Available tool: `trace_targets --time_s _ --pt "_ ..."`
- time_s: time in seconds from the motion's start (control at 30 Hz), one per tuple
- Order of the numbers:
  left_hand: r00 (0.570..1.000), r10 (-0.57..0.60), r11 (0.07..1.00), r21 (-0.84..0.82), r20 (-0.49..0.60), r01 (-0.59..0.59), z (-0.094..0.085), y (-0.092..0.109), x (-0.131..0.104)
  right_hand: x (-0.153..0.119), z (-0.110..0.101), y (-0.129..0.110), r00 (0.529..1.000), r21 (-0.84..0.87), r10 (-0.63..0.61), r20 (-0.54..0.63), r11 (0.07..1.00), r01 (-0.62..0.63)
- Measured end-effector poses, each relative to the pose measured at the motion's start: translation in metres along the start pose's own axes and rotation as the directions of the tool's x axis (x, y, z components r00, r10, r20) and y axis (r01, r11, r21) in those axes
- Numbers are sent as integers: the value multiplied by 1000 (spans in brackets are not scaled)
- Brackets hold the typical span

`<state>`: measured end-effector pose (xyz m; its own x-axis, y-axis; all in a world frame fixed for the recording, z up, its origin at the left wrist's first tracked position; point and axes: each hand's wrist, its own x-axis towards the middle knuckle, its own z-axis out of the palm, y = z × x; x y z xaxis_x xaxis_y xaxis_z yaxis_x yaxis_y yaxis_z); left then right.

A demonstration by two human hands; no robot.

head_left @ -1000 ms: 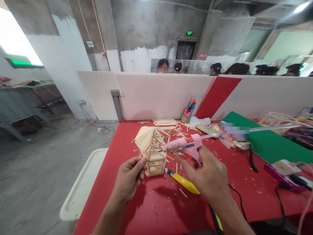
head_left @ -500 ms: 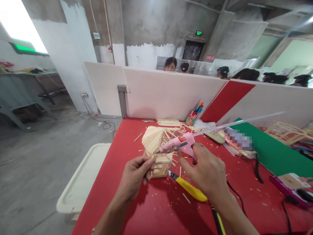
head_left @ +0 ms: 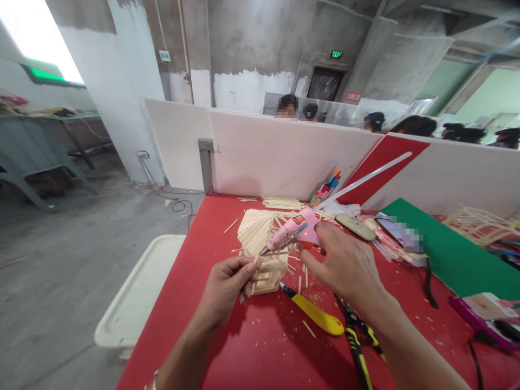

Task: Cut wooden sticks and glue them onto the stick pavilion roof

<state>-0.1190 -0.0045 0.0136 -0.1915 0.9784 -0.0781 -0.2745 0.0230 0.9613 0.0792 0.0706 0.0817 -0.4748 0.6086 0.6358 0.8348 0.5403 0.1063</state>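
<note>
My right hand (head_left: 345, 262) is wrapped around a pink hot glue gun (head_left: 296, 229), with a long clear glue stick (head_left: 365, 179) sticking out of its back. The gun's nozzle points down left, close to my left fingertips. My left hand (head_left: 231, 281) is closed in a pinch on a thin wooden stick (head_left: 277, 253); its near end is hidden by the fingers. Just behind lies a small house-like model of wooden sticks (head_left: 270, 279), with a slatted slanted top. Whether the pinched stick touches the model I cannot tell.
On the red table (head_left: 252, 352) lie a yellow-handled utility knife (head_left: 317, 313), pliers (head_left: 356, 336) and loose sticks (head_left: 284, 203). A pen cup (head_left: 320, 196) stands by the white partition (head_left: 284, 157). A green board (head_left: 447, 249) is at right, a white stool (head_left: 138, 292) at left.
The glue gun has tilted, its glue stick now pointing more steeply upward, and its nozzle has shifted slightly. My right forearm has moved right, uncovering more of the pliers. My left hand keeps its pinch.
</note>
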Motion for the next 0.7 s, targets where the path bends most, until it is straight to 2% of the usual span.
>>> trace_targets --time_s 0.4,0.7 --pt "999 38 999 -9 25 -38 1 -1 -2 1 -1 3 999 41 -45 17 998 45" --pt "997 72 997 -5 -8 -72 3 5 -1 6 -1 3 998 46 -59 26 997 58"
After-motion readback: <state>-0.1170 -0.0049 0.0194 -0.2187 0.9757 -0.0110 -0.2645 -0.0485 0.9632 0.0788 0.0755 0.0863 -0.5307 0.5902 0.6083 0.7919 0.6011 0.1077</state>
